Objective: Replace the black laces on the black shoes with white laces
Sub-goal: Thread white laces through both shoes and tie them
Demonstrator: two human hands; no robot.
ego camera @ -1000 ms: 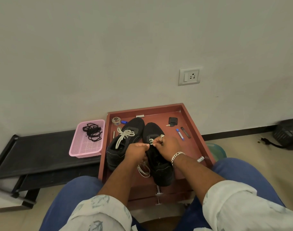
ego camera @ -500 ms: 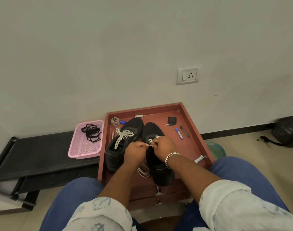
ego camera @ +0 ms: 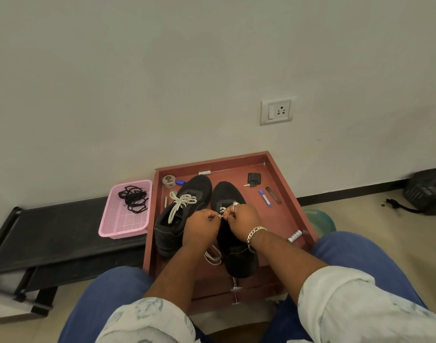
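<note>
Closest to the person sitting there are two knees in blue trousers and pale sleeves, with both forearms reaching out over a reddish-brown tray (ego camera: pixel 290 191) on the floor. The left hand (ego camera: pixel 202 225) and the right hand (ego camera: pixel 243 222) meet over the right shoe (ego camera: pixel 233 240), fingers curled tight, each pinching a piece of white lace (ego camera: pixel 221 215) between them; a silver bracelet (ego camera: pixel 255 232) circles the right wrist and a ring sits on one finger. A loop of white lace spills onto the tray beside that shoe's heel. Just to its left stands the left shoe (ego camera: pixel 181 215), already threaded with white laces (ego camera: pixel 181 203) tied in a loose bow. Further on, small items lie scattered on the tray: a tape roll (ego camera: pixel 168 181), a key fob (ego camera: pixel 253 179), a blue pen (ego camera: pixel 264 198). Beside the tray, a pink basket (ego camera: pixel 124 226) holds the tangled black laces (ego camera: pixel 133 198), resting on a black rack. A wall socket (ego camera: pixel 277 111) sits beyond.
</note>
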